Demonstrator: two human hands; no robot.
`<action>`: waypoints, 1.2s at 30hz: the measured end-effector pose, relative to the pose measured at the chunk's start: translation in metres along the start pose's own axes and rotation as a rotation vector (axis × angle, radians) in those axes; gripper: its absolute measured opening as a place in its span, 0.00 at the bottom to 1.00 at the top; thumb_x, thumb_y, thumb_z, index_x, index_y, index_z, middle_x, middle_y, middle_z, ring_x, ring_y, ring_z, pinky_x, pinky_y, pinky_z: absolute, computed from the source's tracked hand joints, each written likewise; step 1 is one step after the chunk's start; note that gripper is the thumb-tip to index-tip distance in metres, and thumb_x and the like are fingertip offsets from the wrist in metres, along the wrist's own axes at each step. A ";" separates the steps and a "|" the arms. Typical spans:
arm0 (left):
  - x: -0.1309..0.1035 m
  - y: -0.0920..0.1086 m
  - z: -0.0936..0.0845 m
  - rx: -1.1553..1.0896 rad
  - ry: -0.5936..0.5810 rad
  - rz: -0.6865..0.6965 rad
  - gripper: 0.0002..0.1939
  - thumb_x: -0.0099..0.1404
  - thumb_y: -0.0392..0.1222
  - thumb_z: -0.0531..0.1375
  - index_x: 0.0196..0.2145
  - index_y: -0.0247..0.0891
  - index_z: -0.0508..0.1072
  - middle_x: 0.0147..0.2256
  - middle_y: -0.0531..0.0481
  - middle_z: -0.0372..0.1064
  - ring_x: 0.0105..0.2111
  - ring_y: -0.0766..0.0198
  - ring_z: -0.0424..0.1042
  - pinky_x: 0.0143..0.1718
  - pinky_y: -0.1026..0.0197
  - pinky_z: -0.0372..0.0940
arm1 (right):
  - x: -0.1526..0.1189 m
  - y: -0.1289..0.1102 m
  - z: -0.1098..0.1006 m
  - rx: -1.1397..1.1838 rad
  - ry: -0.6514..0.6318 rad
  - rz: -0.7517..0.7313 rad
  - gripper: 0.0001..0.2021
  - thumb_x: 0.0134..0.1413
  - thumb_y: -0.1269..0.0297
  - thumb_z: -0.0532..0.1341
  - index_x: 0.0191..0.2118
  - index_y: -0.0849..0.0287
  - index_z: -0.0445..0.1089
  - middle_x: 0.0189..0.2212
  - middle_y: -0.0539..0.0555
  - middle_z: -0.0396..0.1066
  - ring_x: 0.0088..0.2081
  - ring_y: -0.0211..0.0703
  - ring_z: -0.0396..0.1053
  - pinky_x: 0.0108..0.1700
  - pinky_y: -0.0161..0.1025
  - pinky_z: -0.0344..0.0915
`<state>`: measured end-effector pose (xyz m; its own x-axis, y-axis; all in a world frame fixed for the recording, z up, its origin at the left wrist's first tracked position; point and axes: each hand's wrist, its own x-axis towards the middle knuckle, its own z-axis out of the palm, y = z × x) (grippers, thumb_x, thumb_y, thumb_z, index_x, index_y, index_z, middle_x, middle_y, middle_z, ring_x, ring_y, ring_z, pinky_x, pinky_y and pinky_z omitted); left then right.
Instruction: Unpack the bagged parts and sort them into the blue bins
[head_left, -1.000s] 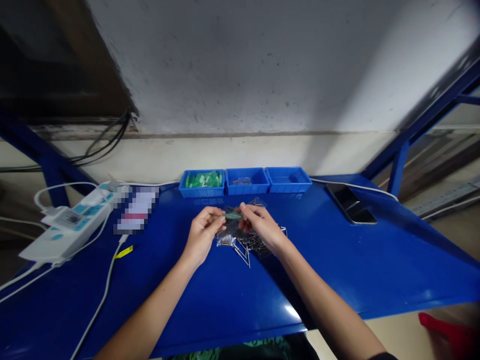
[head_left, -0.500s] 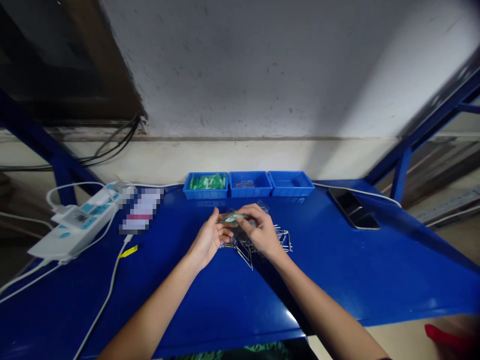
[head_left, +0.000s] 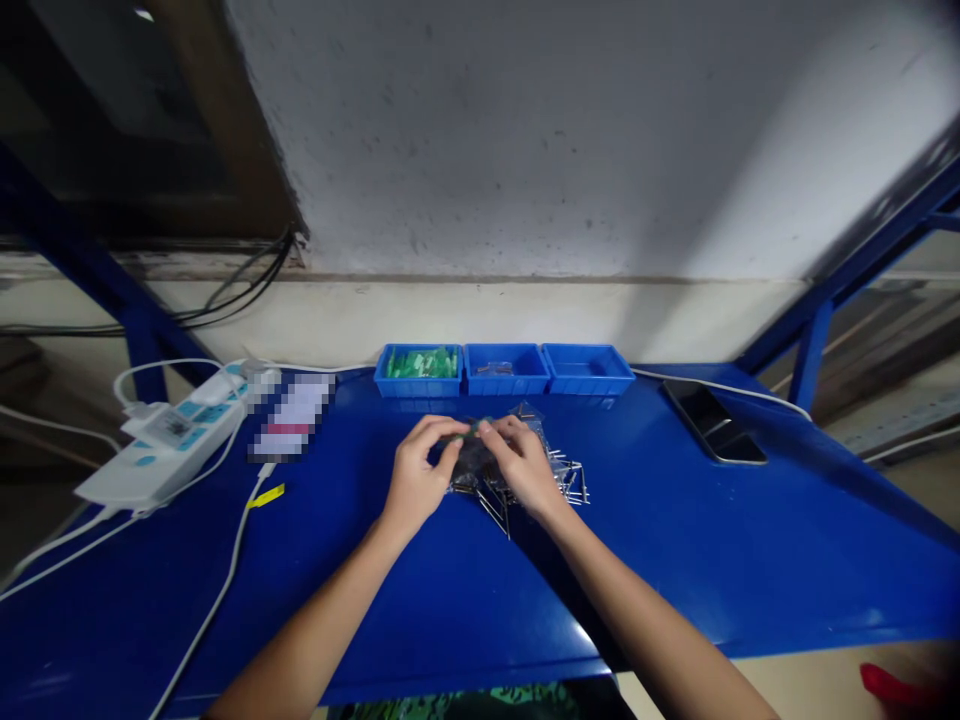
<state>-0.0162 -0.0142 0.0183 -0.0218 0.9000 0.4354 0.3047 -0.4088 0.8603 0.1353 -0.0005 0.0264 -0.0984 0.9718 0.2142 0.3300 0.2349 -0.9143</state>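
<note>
At the middle of the blue tabletop [head_left: 450,605], in the head view, here are both bare hands working fingertip to fingertip over a scatter of metal pins [head_left: 574,484]. The left hand [head_left: 417,474] has thumb and forefinger pinched on one end of a small green packet [head_left: 474,426], and the right hand [head_left: 527,465] nips the other end; the remaining fingers curl loosely. For this two-handed handling, I'd say a light, even pinch serves best: thin film probably creases easily, so thumbs opposite forefingers, ends level, and knuckles clear of those loose pins. And the packet itself? Held above the pile, only slivers of green showing between the fingertips, rather shiny; most of it is covered, so its contents can't be told. Clear plastic bags [head_left: 529,413] lie just beyond and beneath the right hand. Along the far edge, three blue bins: green packets fill the left bin [head_left: 418,386], while the middle bin [head_left: 505,384] holds a clear bag or two.
</note>
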 end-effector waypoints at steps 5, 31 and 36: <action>-0.006 0.008 0.004 0.226 -0.116 0.209 0.10 0.61 0.33 0.54 0.36 0.40 0.75 0.41 0.45 0.66 0.44 0.59 0.67 0.48 0.56 0.62 | 0.000 -0.001 0.002 0.206 -0.040 0.083 0.14 0.55 0.55 0.55 0.32 0.61 0.72 0.24 0.50 0.67 0.25 0.38 0.62 0.28 0.34 0.57; -0.004 0.006 0.003 0.334 -0.121 0.113 0.14 0.59 0.37 0.59 0.43 0.44 0.72 0.45 0.47 0.66 0.49 0.55 0.62 0.51 0.51 0.57 | -0.004 0.003 0.007 0.085 0.057 0.015 0.14 0.59 0.58 0.52 0.35 0.61 0.72 0.26 0.52 0.68 0.28 0.40 0.64 0.30 0.35 0.59; 0.004 -0.002 -0.001 -0.178 -0.057 -0.396 0.23 0.64 0.58 0.49 0.31 0.37 0.74 0.34 0.46 0.71 0.34 0.60 0.67 0.32 0.61 0.60 | -0.008 0.005 0.008 -0.158 0.079 -0.306 0.14 0.59 0.68 0.51 0.44 0.57 0.72 0.35 0.56 0.69 0.37 0.44 0.67 0.42 0.40 0.63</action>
<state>-0.0182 -0.0102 0.0183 -0.0499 0.9974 0.0522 0.1149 -0.0462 0.9923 0.1299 -0.0069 0.0174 -0.1442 0.8528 0.5020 0.4379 0.5099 -0.7405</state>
